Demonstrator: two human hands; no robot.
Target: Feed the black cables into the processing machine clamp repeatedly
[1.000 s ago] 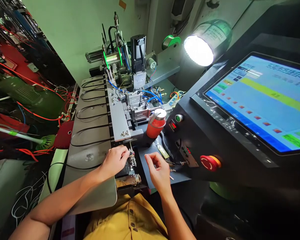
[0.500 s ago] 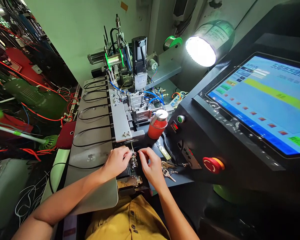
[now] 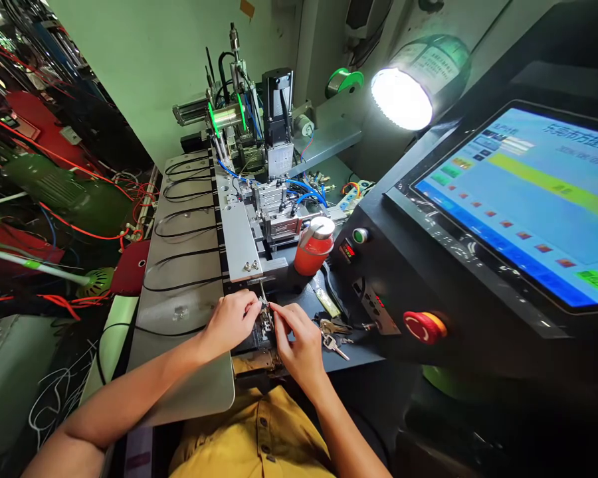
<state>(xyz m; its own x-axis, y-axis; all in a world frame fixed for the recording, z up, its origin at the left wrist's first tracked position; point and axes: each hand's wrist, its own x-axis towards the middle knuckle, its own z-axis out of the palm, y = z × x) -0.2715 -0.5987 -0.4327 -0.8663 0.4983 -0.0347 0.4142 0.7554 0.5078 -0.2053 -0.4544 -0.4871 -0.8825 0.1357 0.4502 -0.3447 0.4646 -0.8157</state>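
My left hand (image 3: 233, 321) is at the small metal fixture (image 3: 266, 320), its thumb and fingers pinched at the fixture's upper left side. From the right, my right hand (image 3: 298, 336) reaches to the same spot with its fingertips pressed close together. Whatever lies between the fingertips of either hand is too small to make out. Just beyond the hands ends a flat metal plate (image 3: 239, 242) with screws at its near end. Black cables (image 3: 179, 255) lie in loops over the grey tray (image 3: 169, 345) beneath my left forearm.
A red bottle (image 3: 313, 249) stands right of the metal cylinders (image 3: 282, 222). Keys (image 3: 335, 338) lie beside my right hand. At the right is a control panel with a screen (image 3: 533, 199) and a red emergency button (image 3: 423, 326). A bright lamp (image 3: 401, 99) hangs above.
My right hand has moved left, and its fingertips now reach the fixture beside my left hand. My left hand has stayed almost in place.
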